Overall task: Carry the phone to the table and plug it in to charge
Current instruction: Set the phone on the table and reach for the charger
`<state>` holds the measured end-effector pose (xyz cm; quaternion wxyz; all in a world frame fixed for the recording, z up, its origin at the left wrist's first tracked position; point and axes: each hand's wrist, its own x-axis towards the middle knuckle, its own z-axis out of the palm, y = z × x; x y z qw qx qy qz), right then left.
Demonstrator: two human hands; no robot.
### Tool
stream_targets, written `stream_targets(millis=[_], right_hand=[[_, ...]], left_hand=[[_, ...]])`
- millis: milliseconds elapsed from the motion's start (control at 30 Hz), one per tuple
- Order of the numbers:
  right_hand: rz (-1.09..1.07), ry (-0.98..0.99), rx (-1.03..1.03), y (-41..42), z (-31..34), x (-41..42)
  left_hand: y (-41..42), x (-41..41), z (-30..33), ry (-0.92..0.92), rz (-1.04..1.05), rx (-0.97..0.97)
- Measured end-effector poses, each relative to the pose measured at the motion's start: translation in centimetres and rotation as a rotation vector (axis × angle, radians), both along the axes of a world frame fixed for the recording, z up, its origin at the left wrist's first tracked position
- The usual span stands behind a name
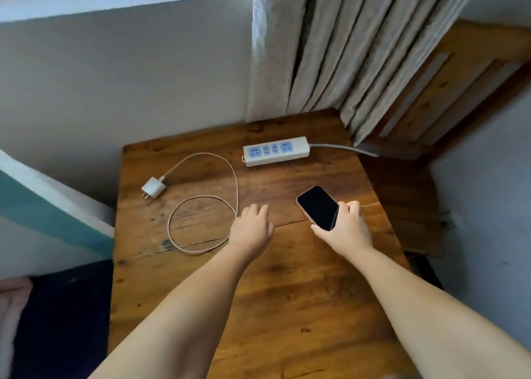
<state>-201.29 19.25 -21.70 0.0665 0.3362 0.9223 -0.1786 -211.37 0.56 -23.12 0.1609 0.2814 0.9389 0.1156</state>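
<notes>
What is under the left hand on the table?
The left hand sits over the charging cable, whose loop runs in beneath it on the wooden table. The cable's free end is covered; whether the fingers grip it cannot be seen.

No legible text, brand, number or sign appears. The phone screen is dark and blank. The power strip carries only blue socket faces, with no readable marking. The charger plug shows no label.
</notes>
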Motion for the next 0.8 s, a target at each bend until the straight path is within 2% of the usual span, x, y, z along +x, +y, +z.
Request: stream_targets(millis=[267,433,700,800], right_hand=[[-0.007,-0.004,0.099,1.6,-6.6,-3.4],[0.027,0.017,0.173,1.6,-8.1,-2.9],[0.052,-0.076,0.206,1.5,-8.2,-2.8],[-0.007,-0.093,0.18,0.8,-7.2,-3.9]], left_hand=[[2.6,-2.3,-8.0,0.066,-0.018,-0.004],[1.6,-2.0,-10.2,0.143,-0.078,-0.014],[1.7,-2.0,-9.6,0.075,-0.091,-0.038],[1.3,-2.6,-7.6,-0.016,-0.111,0.084]])
